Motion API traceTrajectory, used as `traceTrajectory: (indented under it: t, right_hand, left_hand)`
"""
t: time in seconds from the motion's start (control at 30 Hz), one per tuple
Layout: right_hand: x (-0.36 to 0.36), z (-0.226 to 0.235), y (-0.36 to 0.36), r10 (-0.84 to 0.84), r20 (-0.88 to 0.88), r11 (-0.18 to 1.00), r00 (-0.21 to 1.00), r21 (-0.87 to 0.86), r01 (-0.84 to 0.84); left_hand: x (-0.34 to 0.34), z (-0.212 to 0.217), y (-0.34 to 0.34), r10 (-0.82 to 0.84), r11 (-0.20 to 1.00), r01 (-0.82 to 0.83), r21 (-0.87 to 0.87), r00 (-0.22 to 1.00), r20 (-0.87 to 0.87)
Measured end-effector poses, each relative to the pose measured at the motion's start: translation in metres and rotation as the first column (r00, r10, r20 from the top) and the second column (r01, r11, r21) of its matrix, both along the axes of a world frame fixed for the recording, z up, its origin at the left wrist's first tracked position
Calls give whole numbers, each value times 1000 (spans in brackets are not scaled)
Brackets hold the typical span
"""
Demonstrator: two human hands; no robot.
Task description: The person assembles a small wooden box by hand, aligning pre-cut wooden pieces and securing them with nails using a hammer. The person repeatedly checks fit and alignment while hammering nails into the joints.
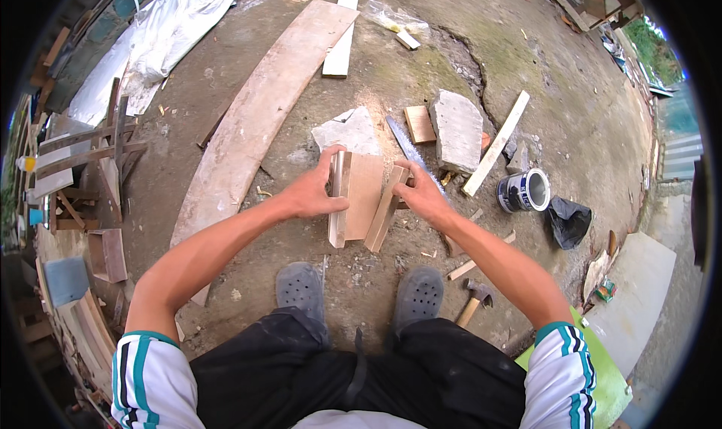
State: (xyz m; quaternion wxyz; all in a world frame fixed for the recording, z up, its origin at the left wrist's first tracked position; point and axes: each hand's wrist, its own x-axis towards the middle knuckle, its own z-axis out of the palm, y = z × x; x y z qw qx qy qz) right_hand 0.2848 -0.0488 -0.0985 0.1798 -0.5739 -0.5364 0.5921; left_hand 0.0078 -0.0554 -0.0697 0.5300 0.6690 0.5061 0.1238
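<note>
In front of me, above the ground, my left hand (312, 190) is closed around a narrow wooden side strip (338, 207), thumb on its near face and fingers behind. Beside that strip lies a flat wooden panel (364, 196). My right hand (426, 197) grips a second narrow wooden strip (385, 211), which leans at a slant along the panel's right side. Whether the strips are fixed to the panel I cannot tell. A handsaw (407, 145) lies beyond my right hand, partly covered by it. Near the saw is a small wood block (420, 124).
Concrete slabs (456, 132) sit beyond my hands. A long plank (256, 106) stretches along the left. To the right are a pale wood strip (496, 143), an open paint can (524, 191) and a black plastic bag (568, 222). A hammer (474, 303) lies by my right foot.
</note>
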Motion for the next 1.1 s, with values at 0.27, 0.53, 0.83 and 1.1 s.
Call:
traceTrajectory:
  t: [0.27,0.53,0.83,1.1]
  right_hand:
    - [29,-51,-37,-1,238,968,971,-242,60]
    - [23,14,14,15,274,717,962,667,-202]
    - [-9,75,61,-3,15,993,1000,117,1]
    - [-2,45,62,71,338,626,939,718,-305]
  left_hand:
    - [-3,17,27,28,988,-4,157,988,-152]
    - [20,66,34,-49,927,217,306,879,-474]
    - [32,59,50,52,579,500,644,766,-641]
    - [26,44,61,-19,498,549,671,781,-624]
